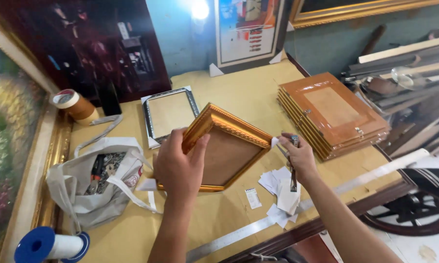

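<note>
Bare brown table paper [243, 92] lies open between silver frame [169, 113] and stacked frames [332, 114]; white bag [95, 182] blocks the left.

Gold picture frame [227, 146]: ornate moulding, brown backing board facing up, tilted with one corner raised, held above the tabletop. Metal tool [293, 163]: slim, dark-handled, upright, at the frame's right corner, over scattered white paper scraps [282, 190].

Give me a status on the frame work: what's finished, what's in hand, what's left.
Looks done: a stack of frames lies face down with backs fitted. In hand: the left hand tilts a gold frame up on the table, while the right hand holds a metal tool at its corner, above paper scraps. Probably left: the silver frame lying flat behind.
</note>
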